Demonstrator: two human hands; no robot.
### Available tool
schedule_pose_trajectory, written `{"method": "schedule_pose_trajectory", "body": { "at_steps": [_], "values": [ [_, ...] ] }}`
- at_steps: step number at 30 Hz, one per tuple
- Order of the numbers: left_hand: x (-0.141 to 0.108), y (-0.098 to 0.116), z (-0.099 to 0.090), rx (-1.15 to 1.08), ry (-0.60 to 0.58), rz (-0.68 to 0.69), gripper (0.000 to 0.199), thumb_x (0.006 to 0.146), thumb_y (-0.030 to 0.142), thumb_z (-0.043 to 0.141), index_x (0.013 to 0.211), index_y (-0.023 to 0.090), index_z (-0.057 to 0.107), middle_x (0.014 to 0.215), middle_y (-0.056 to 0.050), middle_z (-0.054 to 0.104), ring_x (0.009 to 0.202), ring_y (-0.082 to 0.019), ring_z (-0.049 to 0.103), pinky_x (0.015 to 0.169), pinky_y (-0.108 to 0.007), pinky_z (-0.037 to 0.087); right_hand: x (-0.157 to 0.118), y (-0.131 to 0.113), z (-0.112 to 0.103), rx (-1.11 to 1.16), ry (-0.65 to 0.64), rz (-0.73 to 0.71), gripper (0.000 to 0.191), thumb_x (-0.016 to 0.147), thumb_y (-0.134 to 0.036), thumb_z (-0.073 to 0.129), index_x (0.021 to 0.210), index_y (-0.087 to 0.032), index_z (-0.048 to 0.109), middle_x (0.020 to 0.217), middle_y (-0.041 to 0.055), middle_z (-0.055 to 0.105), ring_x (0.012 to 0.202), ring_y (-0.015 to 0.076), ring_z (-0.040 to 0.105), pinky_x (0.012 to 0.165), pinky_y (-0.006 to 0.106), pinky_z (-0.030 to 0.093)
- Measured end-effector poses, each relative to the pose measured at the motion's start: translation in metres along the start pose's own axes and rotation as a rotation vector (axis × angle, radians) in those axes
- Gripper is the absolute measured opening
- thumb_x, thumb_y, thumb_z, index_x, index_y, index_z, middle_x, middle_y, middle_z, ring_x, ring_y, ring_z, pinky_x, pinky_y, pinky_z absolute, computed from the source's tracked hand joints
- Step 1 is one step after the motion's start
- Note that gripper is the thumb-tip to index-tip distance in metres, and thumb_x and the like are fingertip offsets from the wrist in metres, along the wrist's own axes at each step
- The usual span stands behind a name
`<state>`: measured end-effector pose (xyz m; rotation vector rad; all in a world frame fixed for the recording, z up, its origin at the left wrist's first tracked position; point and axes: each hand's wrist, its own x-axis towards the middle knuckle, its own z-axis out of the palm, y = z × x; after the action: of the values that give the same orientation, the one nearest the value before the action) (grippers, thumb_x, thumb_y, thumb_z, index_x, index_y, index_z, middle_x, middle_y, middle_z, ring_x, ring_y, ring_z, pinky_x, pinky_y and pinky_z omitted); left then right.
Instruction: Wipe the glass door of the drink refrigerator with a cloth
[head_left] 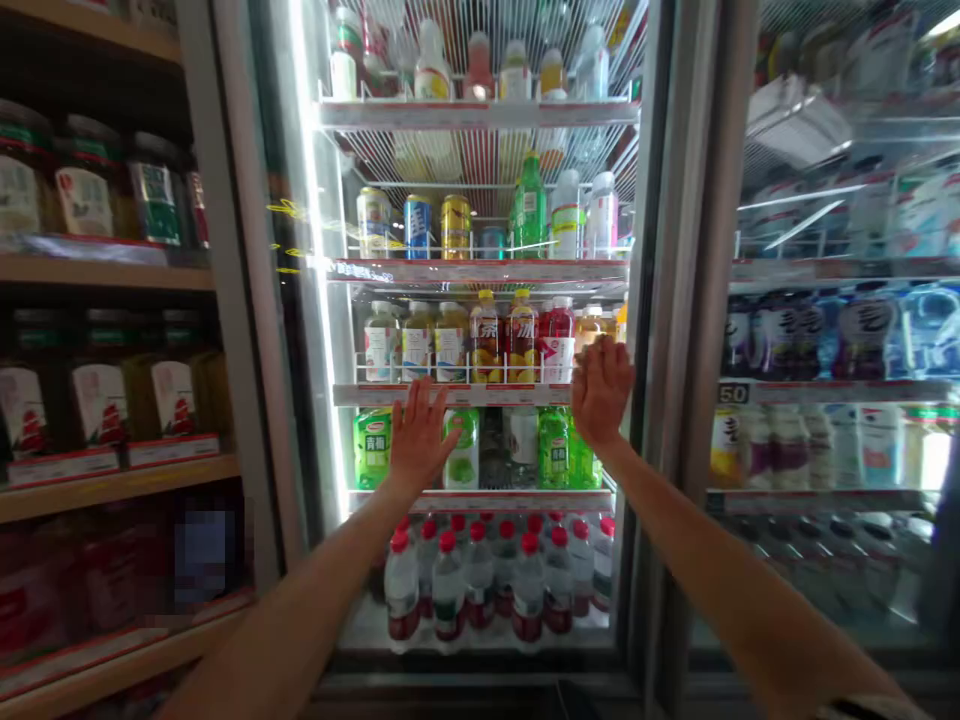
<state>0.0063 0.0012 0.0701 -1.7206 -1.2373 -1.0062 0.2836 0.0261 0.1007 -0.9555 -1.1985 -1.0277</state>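
Note:
My left hand is raised with its fingers spread, holding nothing. It is in front of the lower shelf of a lit drinks cooler, between a green-labelled bottle and a pale green bottle. My right hand is higher, at the right end of the shelf above. Its fingers point forward and up, looking slightly bent, and partly cover an amber bottle. Whether they touch it I cannot tell. Beside that hand stand a dark red bottle and yellow-capped tea bottles.
Wire-fronted shelves carry cans and bottles. Red-capped water bottles crowd the cooler's floor. A metal door frame runs along the right, with another stocked cooler beyond. Wooden shelves with jars stand at left.

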Motion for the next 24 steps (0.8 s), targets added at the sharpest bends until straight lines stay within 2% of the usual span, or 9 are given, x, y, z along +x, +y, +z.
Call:
{"method": "schedule_pose_trajectory", "body": {
  "at_steps": [3,5,7,10,13,17,20,22,24],
  "values": [
    [0.000,-0.001,0.000,0.010,0.005,0.012,0.060,0.085,0.041,0.046,0.137,0.015,0.034,0.147,-0.017,0.024,0.137,-0.030,0.018,0.107,-0.052,0.021,-0.019,-0.024,-0.002,0.061,-0.170,-0.317,0.041,0.090,-0.027,0.041,0.131,-0.021,0.045,0.136,0.0071,0.047,0.137,0.0213,0.023,0.110,0.045,0.023],
    [-0.001,-0.003,0.000,0.013,-0.005,0.025,0.060,0.085,0.041,0.046,0.138,0.016,0.033,0.148,-0.016,0.023,0.138,-0.029,0.017,0.107,-0.052,0.021,-0.024,-0.025,-0.003,0.075,-0.221,-0.404,0.041,0.089,-0.026,0.043,0.130,-0.023,0.046,0.135,0.0048,0.049,0.136,0.0193,0.025,0.111,0.044,0.020],
    [-0.001,-0.004,0.000,0.015,-0.021,0.030,0.060,0.085,0.041,0.046,0.138,0.017,0.032,0.148,-0.016,0.023,0.138,-0.028,0.016,0.108,-0.051,0.020,-0.017,-0.014,-0.003,0.057,-0.187,-0.324,0.041,0.089,-0.028,0.042,0.130,-0.023,0.046,0.136,0.0053,0.048,0.136,0.0192,0.025,0.111,0.045,0.020],
    [-0.002,-0.005,0.002,0.016,-0.040,0.025,0.060,0.086,0.041,0.045,0.138,0.016,0.031,0.148,-0.016,0.022,0.138,-0.028,0.014,0.109,-0.051,0.018,0.006,0.007,0.003,-0.005,-0.068,-0.049,0.044,0.091,-0.031,0.037,0.132,-0.019,0.043,0.140,0.0094,0.042,0.136,0.0227,0.023,0.109,0.050,0.020],
    [-0.002,-0.005,0.004,0.010,-0.045,0.024,0.062,0.085,0.042,0.046,0.139,0.017,0.030,0.149,-0.016,0.020,0.139,-0.027,0.012,0.109,-0.052,0.017,0.017,0.005,0.007,-0.052,0.000,0.108,0.046,0.091,-0.032,0.034,0.134,-0.015,0.041,0.141,0.0128,0.039,0.136,0.0257,0.022,0.107,0.053,0.022],
    [-0.003,-0.005,0.003,0.010,-0.043,0.031,0.065,0.084,0.042,0.049,0.140,0.017,0.028,0.149,-0.016,0.019,0.139,-0.028,0.012,0.109,-0.052,0.017,-0.005,-0.024,0.003,0.026,-0.144,-0.166,0.045,0.090,-0.029,0.038,0.134,-0.020,0.041,0.140,0.0088,0.042,0.137,0.0218,0.020,0.109,0.047,0.021],
    [-0.003,-0.005,0.000,0.018,-0.058,0.041,0.067,0.082,0.043,0.051,0.139,0.015,0.029,0.149,-0.017,0.019,0.138,-0.029,0.013,0.109,-0.052,0.017,-0.018,-0.028,-0.001,0.086,-0.232,-0.334,0.044,0.089,-0.026,0.041,0.133,-0.024,0.042,0.138,0.0050,0.045,0.137,0.0192,0.022,0.111,0.045,0.018],
    [-0.002,-0.006,-0.002,0.025,-0.080,0.048,0.068,0.082,0.042,0.052,0.140,0.015,0.029,0.149,-0.017,0.019,0.138,-0.030,0.013,0.109,-0.052,0.018,-0.014,-0.017,-0.001,0.069,-0.191,-0.287,0.044,0.089,-0.028,0.040,0.134,-0.024,0.041,0.138,0.0057,0.045,0.136,0.0198,0.023,0.110,0.046,0.018],
    [-0.002,-0.005,-0.002,0.027,-0.099,0.045,0.069,0.081,0.042,0.053,0.140,0.015,0.029,0.149,-0.017,0.018,0.138,-0.030,0.012,0.109,-0.053,0.017,-0.002,-0.002,0.000,0.022,-0.087,-0.132,0.045,0.091,-0.030,0.037,0.135,-0.022,0.040,0.139,0.0083,0.043,0.136,0.0225,0.025,0.109,0.049,0.019]
  ]
}}
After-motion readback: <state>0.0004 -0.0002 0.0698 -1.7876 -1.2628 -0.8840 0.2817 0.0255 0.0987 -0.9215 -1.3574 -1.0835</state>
